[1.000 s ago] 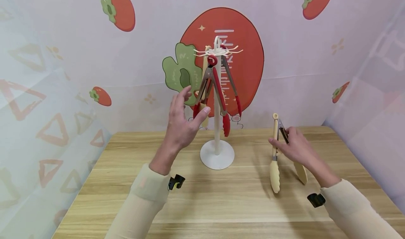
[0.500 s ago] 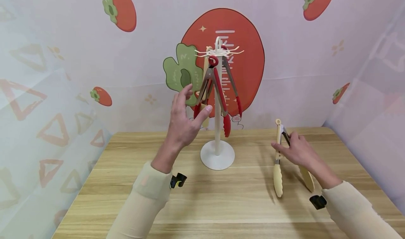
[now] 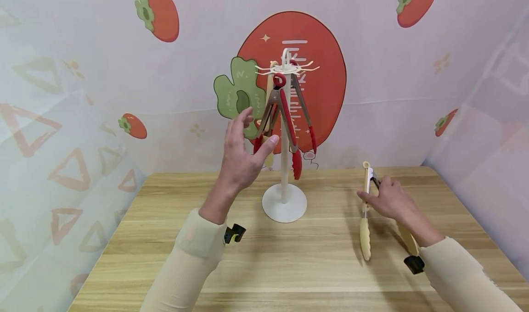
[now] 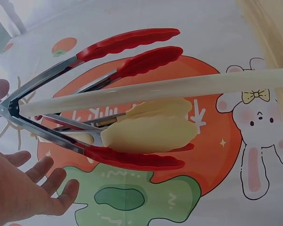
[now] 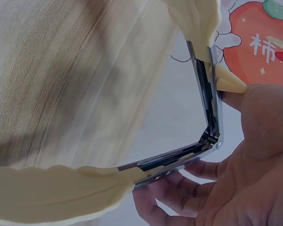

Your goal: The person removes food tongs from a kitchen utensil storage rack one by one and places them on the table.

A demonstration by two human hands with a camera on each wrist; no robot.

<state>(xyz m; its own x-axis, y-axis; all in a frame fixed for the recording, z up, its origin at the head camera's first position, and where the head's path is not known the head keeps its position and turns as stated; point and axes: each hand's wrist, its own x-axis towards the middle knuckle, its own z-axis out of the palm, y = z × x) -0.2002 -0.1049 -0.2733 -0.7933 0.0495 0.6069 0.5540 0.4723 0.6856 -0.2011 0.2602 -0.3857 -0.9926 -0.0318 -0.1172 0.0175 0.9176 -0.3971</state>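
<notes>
My right hand (image 3: 392, 199) grips a pair of cream-headed tongs (image 3: 365, 238) at the right of the table. Their arms are spread wide, heads pointing down toward me. In the right wrist view the thumb lies on one metal arm (image 5: 205, 92) and the fingers on the other. My left hand (image 3: 241, 158) is raised beside a white hanging rack (image 3: 284, 179), fingers loosely bent and holding nothing. Nearest to it hang red-handled tongs (image 3: 288, 114) from the rack's front, arms spread. Behind them hang cream tongs (image 4: 151, 129) and another red pair (image 3: 306, 110).
The rack's round white base (image 3: 285, 211) stands on a wooden table (image 3: 289, 266). Thin white hooks (image 3: 307, 65) stick out around its top. A persimmon-print cloth (image 3: 190, 87) closes off the back, with cloth walls left and right.
My right hand has lowered the cream-headed tongs and drawn them slightly to the right and toward me. The left hand stays almost in place beside the rack.
</notes>
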